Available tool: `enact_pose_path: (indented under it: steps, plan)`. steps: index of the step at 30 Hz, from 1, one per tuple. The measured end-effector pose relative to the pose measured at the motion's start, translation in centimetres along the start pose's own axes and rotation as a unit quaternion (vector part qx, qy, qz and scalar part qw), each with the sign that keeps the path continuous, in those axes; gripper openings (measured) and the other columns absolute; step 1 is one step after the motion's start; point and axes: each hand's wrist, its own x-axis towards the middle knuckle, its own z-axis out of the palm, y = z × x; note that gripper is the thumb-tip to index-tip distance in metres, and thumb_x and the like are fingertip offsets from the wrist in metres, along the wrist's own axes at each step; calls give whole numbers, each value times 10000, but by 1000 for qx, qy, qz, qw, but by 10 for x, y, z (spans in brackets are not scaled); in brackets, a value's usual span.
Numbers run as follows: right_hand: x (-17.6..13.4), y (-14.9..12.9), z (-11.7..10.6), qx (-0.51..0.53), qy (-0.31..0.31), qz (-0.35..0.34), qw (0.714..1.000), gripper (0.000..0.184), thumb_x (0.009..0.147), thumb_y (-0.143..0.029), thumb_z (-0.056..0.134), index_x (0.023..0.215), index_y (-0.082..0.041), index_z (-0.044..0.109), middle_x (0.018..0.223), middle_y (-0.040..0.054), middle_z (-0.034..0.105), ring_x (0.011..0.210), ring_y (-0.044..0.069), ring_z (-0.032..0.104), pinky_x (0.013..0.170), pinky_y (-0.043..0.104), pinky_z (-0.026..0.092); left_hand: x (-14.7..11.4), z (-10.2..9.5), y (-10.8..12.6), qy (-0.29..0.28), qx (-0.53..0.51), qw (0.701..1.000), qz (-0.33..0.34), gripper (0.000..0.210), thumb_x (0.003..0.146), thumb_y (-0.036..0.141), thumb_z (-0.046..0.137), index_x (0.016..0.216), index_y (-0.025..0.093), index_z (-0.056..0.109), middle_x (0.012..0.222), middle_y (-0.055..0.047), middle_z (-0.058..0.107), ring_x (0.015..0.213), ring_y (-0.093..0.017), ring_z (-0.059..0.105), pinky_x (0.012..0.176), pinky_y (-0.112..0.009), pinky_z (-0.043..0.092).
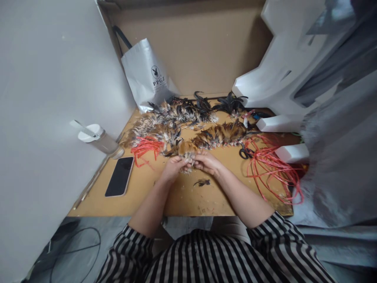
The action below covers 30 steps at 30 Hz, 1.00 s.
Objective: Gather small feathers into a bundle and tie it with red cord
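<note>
Between my two hands, near the middle of the table, is a small bunch of brown feathers (187, 148) with pale fluffy ends. My left hand (174, 167) pinches its left side, and my right hand (207, 162) grips it from the right, fingertips close together. Just beyond lie a row of brown and black feather bundles (220, 135) and a larger heap of brown, black and speckled feathers (165, 122). A few loose dark feathers (202, 182) rest on the table nearer to me.
Red plastic strips (147, 147) lie at the left, with more red strips (273, 167) at the right beside black-handled scissors (245, 151). A phone (119, 177), a lidded cup (101, 140) and a silver bag (144, 74) stand or lie leftward. White foam pieces (256, 86) border the right.
</note>
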Motion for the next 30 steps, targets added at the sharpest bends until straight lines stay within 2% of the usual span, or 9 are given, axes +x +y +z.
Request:
enact_pose_path:
  steps: [6, 11, 13, 17, 22, 30]
  plan:
    - [-1, -4, 2, 18, 15, -12, 1000, 131, 584, -166, 722, 633, -94, 625, 510, 4, 596, 433, 38, 497, 385, 109, 375, 1, -2, 1, -9, -75, 997, 2, 242, 583, 243, 755, 739, 80, 668, 650, -38, 637, 551, -50, 550, 504, -135, 409]
    - [-1, -5, 2, 60, 24, -15, 998, 68, 615, -129, 679, 615, -108, 614, 517, 8, 610, 438, 45, 517, 401, 114, 406, 2, -2, 1, 13, -87, 996, 2, 219, 585, 213, 750, 730, 72, 665, 675, -46, 644, 546, -47, 547, 490, -132, 411]
    - [0, -4, 0, 76, 18, -9, 997, 27, 637, -114, 645, 655, -100, 630, 559, 22, 635, 455, 48, 532, 418, 117, 425, 3, -2, 1, 21, -93, 995, 6, 213, 586, 207, 748, 726, 73, 662, 662, -44, 641, 535, -45, 542, 481, -131, 406]
    - [1, -5, -4, 99, -16, 2, 995, 80, 647, -86, 615, 721, -89, 646, 645, 37, 669, 492, 54, 562, 441, 120, 449, 4, -3, 0, 26, -100, 995, 13, 216, 580, 210, 749, 726, 79, 658, 639, -40, 637, 525, -48, 538, 473, -134, 401]
    - [-1, -5, -1, 85, -45, 0, 995, 104, 703, -171, 643, 789, -111, 649, 728, 39, 685, 516, 54, 574, 495, 149, 486, 4, -3, -1, 12, -85, 996, 26, 245, 569, 247, 758, 728, 83, 670, 644, -43, 641, 536, -53, 547, 480, -135, 406]
    - [1, 5, 2, 57, -32, 21, 998, 146, 662, -224, 711, 702, -101, 643, 531, 4, 604, 431, 27, 467, 440, 128, 403, 1, 0, 1, -1, -66, 998, 15, 244, 573, 265, 758, 709, 82, 669, 620, -40, 630, 531, -52, 541, 494, -141, 402]
